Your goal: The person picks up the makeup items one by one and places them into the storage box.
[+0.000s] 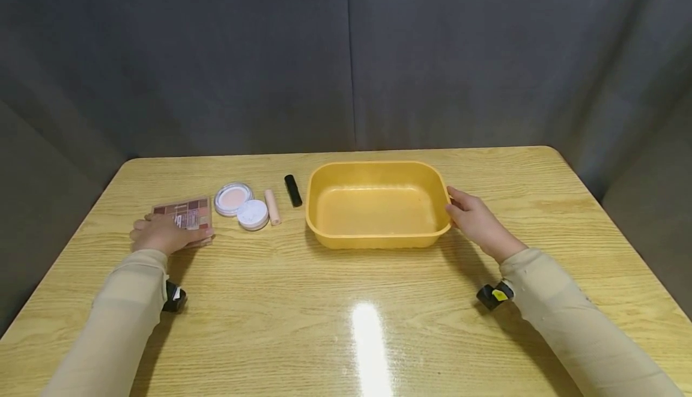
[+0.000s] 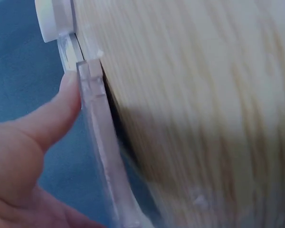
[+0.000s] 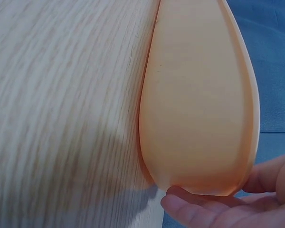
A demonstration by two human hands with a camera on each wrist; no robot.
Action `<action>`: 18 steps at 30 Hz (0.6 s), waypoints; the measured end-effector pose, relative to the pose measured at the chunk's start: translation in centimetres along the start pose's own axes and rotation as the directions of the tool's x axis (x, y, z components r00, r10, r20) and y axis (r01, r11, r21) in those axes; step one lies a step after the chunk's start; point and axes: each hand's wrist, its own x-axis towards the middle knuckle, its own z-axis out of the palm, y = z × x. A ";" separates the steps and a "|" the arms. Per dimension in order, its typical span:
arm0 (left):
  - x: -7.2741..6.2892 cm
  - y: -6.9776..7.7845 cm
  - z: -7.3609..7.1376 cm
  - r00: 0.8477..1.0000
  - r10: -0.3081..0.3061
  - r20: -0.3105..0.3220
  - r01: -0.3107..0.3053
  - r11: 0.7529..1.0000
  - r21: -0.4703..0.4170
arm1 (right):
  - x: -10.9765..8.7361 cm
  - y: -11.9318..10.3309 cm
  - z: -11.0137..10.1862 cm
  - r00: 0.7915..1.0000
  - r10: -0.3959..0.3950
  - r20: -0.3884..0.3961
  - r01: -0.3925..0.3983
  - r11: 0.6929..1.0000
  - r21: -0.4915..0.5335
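At the left side of the table (image 1: 270, 313), we saw the left hand (image 1: 160, 233) laid over the makeup palette (image 1: 193, 206). Its thumb was at the right edge and its fingers reached beyond the left edge, so we judged that it was clamped across the palette, although the fingertips were hidden. From the left wrist, a dark gap showed below the palette; perhaps one end was a little raised. If this wide hold loosened, we thought, the flat, smooth case could slip and drop on its corner.

The right hand (image 1: 474, 218) pinched the right end of the tub (image 1: 378, 242), with thumb and fingers on its rim. Because it held only this end, a sudden pull could turn the tub, and its left end could knock the black tube (image 1: 293, 191) just beside it.

A bit beyond the palette, the white round box (image 1: 253, 215) overlapped the compact (image 1: 232, 197), near the pink tube (image 1: 273, 207). If the palette swung right, we feared, it could push the compact, and the pink tube might roll. Behind everything hung a grey curtain (image 1: 243, 54).
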 end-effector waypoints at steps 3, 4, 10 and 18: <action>-0.1 0.1 -0.1 0.997 -0.048 -0.055 0.047 0.999 -0.011 | 0.0 0.0 0.0 1.000 0.002 0.001 -0.002 1.000 -0.001; -0.1 0.1 -0.1 0.995 -0.063 -0.075 0.061 0.998 -0.020 | 0.0 0.0 0.1 1.000 0.003 0.000 -0.003 1.000 0.002; -0.7 -0.2 -0.2 0.978 -0.037 -0.203 0.005 0.987 -0.159 | -0.1 -0.2 0.1 1.000 -0.006 -0.001 0.006 1.000 0.006; -0.8 -0.6 -0.1 0.977 -0.011 -0.212 -0.065 0.935 -0.348 | -0.2 -0.1 -0.1 1.000 0.004 0.007 -0.004 1.000 0.004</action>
